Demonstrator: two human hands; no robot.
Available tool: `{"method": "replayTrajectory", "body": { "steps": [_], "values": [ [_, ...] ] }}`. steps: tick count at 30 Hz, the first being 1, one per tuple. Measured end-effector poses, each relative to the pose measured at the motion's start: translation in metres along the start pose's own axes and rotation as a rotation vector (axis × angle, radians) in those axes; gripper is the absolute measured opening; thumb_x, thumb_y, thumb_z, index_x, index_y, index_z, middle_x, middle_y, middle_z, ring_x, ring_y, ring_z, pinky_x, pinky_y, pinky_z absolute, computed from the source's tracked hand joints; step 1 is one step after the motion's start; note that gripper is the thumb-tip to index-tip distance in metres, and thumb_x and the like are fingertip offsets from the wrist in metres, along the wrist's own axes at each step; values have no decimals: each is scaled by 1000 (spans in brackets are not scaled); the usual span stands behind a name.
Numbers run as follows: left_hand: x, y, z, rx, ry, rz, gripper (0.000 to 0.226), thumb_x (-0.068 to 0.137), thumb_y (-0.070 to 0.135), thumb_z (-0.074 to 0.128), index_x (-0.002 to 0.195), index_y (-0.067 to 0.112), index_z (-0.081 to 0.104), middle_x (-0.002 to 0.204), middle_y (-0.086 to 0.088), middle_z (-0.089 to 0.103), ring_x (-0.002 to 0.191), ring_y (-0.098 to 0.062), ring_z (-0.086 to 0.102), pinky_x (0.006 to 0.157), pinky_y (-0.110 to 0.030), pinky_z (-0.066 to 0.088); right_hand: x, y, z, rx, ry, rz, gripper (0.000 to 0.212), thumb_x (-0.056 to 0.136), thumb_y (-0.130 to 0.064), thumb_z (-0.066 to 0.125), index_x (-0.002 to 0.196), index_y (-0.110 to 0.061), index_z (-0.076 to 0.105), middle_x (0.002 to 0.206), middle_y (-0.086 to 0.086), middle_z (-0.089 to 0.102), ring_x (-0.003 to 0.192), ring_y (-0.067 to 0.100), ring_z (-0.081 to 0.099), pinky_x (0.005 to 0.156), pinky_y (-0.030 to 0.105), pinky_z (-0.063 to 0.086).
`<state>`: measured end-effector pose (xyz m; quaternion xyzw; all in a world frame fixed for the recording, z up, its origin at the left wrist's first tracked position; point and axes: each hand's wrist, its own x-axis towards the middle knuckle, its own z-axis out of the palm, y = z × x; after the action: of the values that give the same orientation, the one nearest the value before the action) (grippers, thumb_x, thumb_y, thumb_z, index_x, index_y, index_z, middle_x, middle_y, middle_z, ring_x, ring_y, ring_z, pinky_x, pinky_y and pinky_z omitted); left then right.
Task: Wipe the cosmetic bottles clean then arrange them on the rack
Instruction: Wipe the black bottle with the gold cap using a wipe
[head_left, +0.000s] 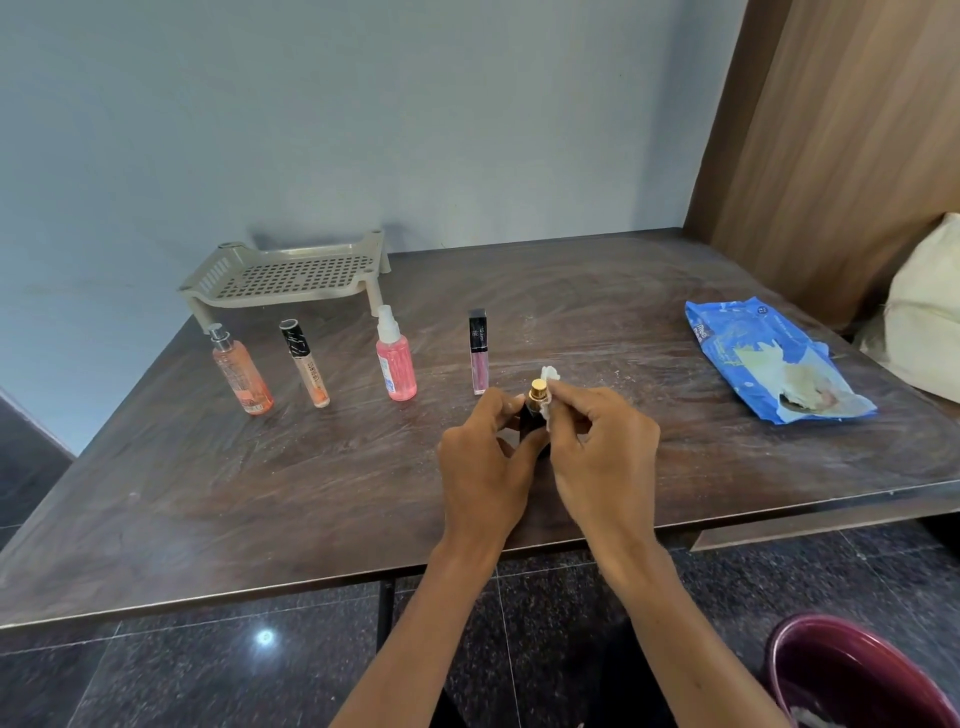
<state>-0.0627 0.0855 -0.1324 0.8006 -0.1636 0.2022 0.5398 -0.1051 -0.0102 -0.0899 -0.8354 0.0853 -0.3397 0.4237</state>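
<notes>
Near the middle of the table, the two hands are working close together. The left hand (483, 457) is curling its fingers round the body of a small dark bottle (530, 418) with a shiny gold cap and is holding it upright. The hands are hiding the bottle's base, so I cannot tell whether it is touching the wood. The right hand (602, 452) is pinching a crumpled white wipe (548, 376) against the cap and the bottle's right side.

Farther back, four bottles are standing in a loose row, well apart from one another:
- a clear orange cylinder (241, 374) with a silver collar
- a slim beige tube (307, 366) with a black marbled cap
- a ribbed pink spray bottle (396, 364) with a white nozzle
- a square pink gloss tube (478, 353) with a black cap, standing nearest the hands

Behind the row, at far left, a beige plastic rack (291, 275) with a perforated shelf and short legs is sitting by the blue wall.

At far right a crinkled blue wipes pack (769, 358) is lying flat with its flap peeled open. A broad stretch of streaked, dark wood-grain table (260, 493) is lying between the row and the straight near edge, which both forearms are crossing.
</notes>
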Motion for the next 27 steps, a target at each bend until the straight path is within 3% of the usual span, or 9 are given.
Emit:
{"method": "replayTrajectory", "body": {
  "steps": [3, 6, 7, 10, 15, 18, 21, 24, 27],
  "values": [
    [-1, 1, 0, 25, 15, 2, 19, 83, 22, 81, 94, 15, 67, 97, 11, 76, 60, -6, 65, 55, -16, 49, 6, 0, 0, -51, -32, -17, 23, 96, -15, 57, 112, -17, 73, 93, -5, 72, 82, 3, 64, 73, 13, 50],
    [-2, 6, 0, 42, 32, 20, 18, 84, 21, 81, 93, 13, 68, 95, 9, 77, 72, -8, 66, 56, -7, 41, -5, 0, 0, -74, -7, -42, 22, 97, -19, 57, 114, -19, 72, 85, -5, 69, 77, 8, 62, 69, 31, 54],
    [-2, 6, 0, 43, 35, 20, 18, 84, 23, 80, 93, 13, 68, 93, 10, 77, 68, -6, 65, 55, -7, 40, -9, 0, 0, -72, 3, -46, 22, 97, -20, 58, 114, -18, 72, 83, -5, 67, 76, 8, 62, 67, 32, 54],
    [-2, 8, 0, 57, 38, 7, 19, 86, 27, 78, 91, 12, 67, 87, 11, 75, 52, 1, 57, 50, -10, 39, -17, -5, -1, -42, 20, -57, 19, 96, -19, 61, 111, -17, 73, 82, -6, 67, 75, 8, 62, 66, 31, 55],
    [-2, 10, -1, 48, 38, 11, 16, 85, 24, 78, 87, 20, 63, 90, 10, 76, 60, 1, 63, 56, -9, 44, -6, -3, 2, -55, 34, -45, 20, 95, -16, 61, 112, -15, 73, 87, -4, 70, 80, 9, 64, 74, 33, 55],
    [-4, 9, 0, 85, 47, 19, 18, 83, 22, 80, 89, 17, 65, 94, 6, 77, 68, -11, 70, 60, -19, 52, 3, 1, 2, -89, -13, -42, 22, 96, -15, 59, 113, -16, 72, 88, -4, 70, 80, 7, 63, 75, 31, 55],
    [-4, 9, 0, 84, 60, 34, 19, 85, 26, 79, 92, 15, 66, 93, 7, 77, 70, -5, 71, 59, -19, 54, -3, 0, -1, -113, -26, -83, 21, 96, -17, 59, 112, -17, 72, 86, -4, 69, 80, 9, 62, 73, 32, 54],
    [-4, 11, 2, 142, 92, 53, 24, 87, 31, 77, 91, 13, 62, 87, 7, 76, 56, -1, 62, 51, -16, 49, -16, -3, -5, -74, -30, -94, 21, 94, -17, 62, 113, -18, 72, 83, -9, 67, 76, 5, 61, 68, 18, 51],
    [-3, 10, 5, 183, 69, 71, 25, 87, 30, 78, 93, 16, 59, 87, 7, 74, 68, -2, 67, 58, -20, 54, -17, -2, -8, 10, 12, -34, 19, 94, -17, 63, 111, -19, 72, 85, -13, 68, 77, 1, 63, 70, 9, 47]
  ]
}}
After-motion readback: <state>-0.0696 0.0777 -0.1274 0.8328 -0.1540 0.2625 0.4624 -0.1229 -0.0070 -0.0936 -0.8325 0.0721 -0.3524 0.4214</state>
